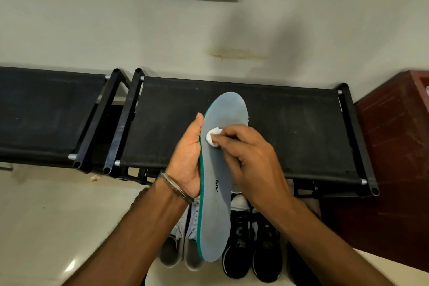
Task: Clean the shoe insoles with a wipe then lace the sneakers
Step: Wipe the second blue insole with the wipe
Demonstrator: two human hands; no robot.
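Left hand (189, 158): palm turned right, thumb extended upward, fingers wrapped behind the insole (217, 204), which is gripped along its left edge; a metal bangle (176, 187) is worn at the wrist. Right hand (246, 158): fingers curled, a small crumpled white wipe (212, 138) pinched and pressed against the insole's upper half. Insole held lengthwise in mid-air, above the black shoe rack (301, 127) and sneakers (253, 246); grey-blue face, teal rim, small black mark near mid-length
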